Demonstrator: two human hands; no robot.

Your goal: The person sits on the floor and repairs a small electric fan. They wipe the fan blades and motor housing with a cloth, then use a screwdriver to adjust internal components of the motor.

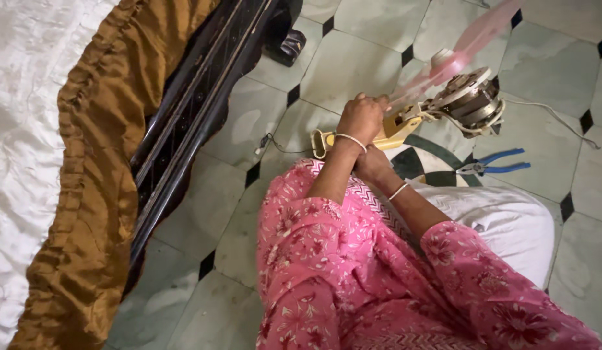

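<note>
Pink sleeves (353,272) fill the foreground; beyond them the left hand (362,116) is closed on the yellow fan body (395,128), the right hand (373,163) beneath, its fingers hidden. Lying low over the floor (262,123), its long axis points up-right toward the motor (472,100); the blurred, apparently spinning pink blade (466,48) could be struck by a knuckle

Pink floral-print sleeves (327,259) with zigzag-trim cuffs on both arms, thin white bangle (351,139) on left wrist, another bangle (398,191) on right wrist, white trousers (508,220)
</note>
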